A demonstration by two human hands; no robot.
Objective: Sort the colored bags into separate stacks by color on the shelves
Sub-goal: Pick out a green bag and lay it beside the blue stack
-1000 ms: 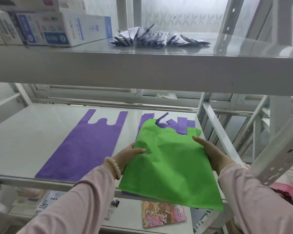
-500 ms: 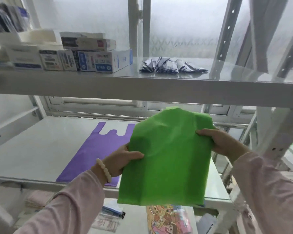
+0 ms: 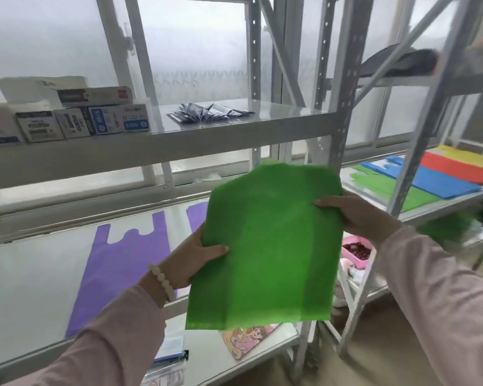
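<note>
A green bag [image 3: 268,246] hangs in the air in front of the shelves, held by both hands. My left hand [image 3: 191,256] grips its left edge with the thumb on the front. My right hand [image 3: 352,215] grips its right edge. A purple bag [image 3: 123,263] lies flat on the middle shelf [image 3: 25,288] at the left, and a second purple piece [image 3: 197,215] shows behind the green bag. On the shelf unit to the right lie a green bag [image 3: 396,190], a blue bag [image 3: 430,179], a red bag [image 3: 457,168] and a yellow bag [image 3: 469,154] side by side.
Cardboard boxes [image 3: 76,118] and dark packets [image 3: 209,112] sit on the upper shelf. Grey uprights [image 3: 343,107] stand between the two shelf units. A cartoon-printed item [image 3: 248,338] lies on the lower shelf, and a pink box [image 3: 357,249] sits low at the right.
The green bag has been lifted off the purple stack and carried up and rightward. The view has turned right, bringing the right-hand shelf with coloured bags into sight.
</note>
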